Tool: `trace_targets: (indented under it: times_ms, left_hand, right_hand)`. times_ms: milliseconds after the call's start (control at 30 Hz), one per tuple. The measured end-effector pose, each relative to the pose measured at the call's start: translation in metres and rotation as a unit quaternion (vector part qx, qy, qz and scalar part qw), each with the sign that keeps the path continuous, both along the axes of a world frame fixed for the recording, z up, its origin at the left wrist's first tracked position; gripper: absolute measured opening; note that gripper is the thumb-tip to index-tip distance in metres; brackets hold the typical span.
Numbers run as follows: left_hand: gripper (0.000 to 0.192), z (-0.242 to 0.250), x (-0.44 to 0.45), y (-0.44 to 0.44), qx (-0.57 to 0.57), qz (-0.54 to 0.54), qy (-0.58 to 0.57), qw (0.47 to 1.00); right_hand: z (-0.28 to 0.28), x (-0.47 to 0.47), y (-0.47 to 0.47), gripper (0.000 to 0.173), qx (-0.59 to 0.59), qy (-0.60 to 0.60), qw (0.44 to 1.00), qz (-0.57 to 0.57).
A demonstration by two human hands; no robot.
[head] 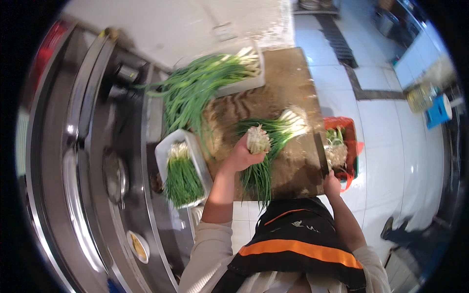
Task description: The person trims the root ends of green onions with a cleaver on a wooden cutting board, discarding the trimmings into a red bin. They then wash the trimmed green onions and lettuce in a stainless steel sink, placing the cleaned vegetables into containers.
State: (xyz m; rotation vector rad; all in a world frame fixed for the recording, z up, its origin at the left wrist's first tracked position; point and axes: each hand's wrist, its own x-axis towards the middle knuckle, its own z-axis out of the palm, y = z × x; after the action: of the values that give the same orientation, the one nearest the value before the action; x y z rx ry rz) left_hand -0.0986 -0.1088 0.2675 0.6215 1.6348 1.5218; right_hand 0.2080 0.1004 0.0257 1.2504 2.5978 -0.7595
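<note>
My left hand (242, 155) grips a bunch of thin green onions (258, 141), their pale stem ends bunched upward. Green leaves hang below that hand, over the front of the wooden chopping board (293, 161). At the board's right edge, my right hand (332, 185) is closed around the handle of a knife (322, 155); its dark blade points away from me along the edge. Another bunch of green onions (293, 122) lies on the board just beyond my left hand, white ends to the right.
Large scallions (205, 73) overflow a white tub (242, 86) at the back left. A white container (198, 154) of thin green onions stands left of the board. Right of it, a red-bag-lined bin (351, 135) holds trimmings. A steel counter (135, 219) carries a small bowl (138, 247).
</note>
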Motion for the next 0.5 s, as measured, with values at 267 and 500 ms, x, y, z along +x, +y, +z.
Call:
trace_targets:
  times_ms: [267,500]
  left_hand:
    - [0.064,0.051,-0.055,-0.142,-0.424,0.172,0.246,0.855]
    - [0.091,-0.029,-0.193,-0.28,-0.655,0.212,0.252,0.68]
  right_hand:
    - [-0.014,0.004,0.006,0.044,0.047,-0.058,0.995,0.063]
    - [-0.03,0.011,0.004,0.043,0.074,-0.035,0.994,0.068]
